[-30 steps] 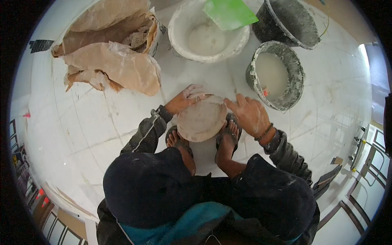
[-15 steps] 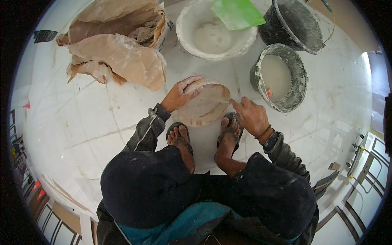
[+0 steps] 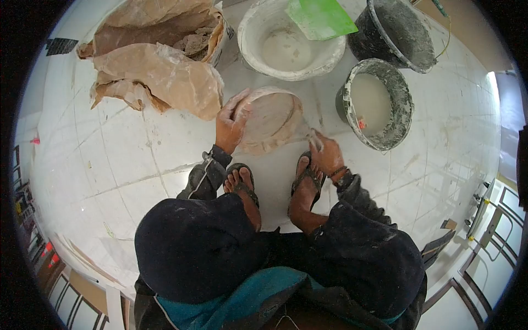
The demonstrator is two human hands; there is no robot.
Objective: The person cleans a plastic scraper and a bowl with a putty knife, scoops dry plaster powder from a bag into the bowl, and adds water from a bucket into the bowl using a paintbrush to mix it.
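A round, shallow pale dish [image 3: 272, 121], dusty and translucent-looking, is tilted over the floor in front of my feet. My left hand [image 3: 234, 122] grips its left rim, fingers wrapped over the edge. Just off the dish's lower right side is my right hand [image 3: 326, 152], its fingers curled together; whether anything small is between them I cannot make out. Both hands are coated with white powder.
A torn paper sack [image 3: 159, 77] with grey lumps lies at upper left. Beyond the dish is a white basin [image 3: 250, 58] with a green sheet [image 3: 320, 21]. A dark bucket [image 3: 404, 113] holds cloudy liquid; a larger dark bucket [image 3: 379, 41] stands behind. Sandalled feet are below.
The dish has moved forward, away from my feet, and tilted up. My left hand has shifted onto its left rim. My right hand has drawn closer to my body and its fingers have curled.
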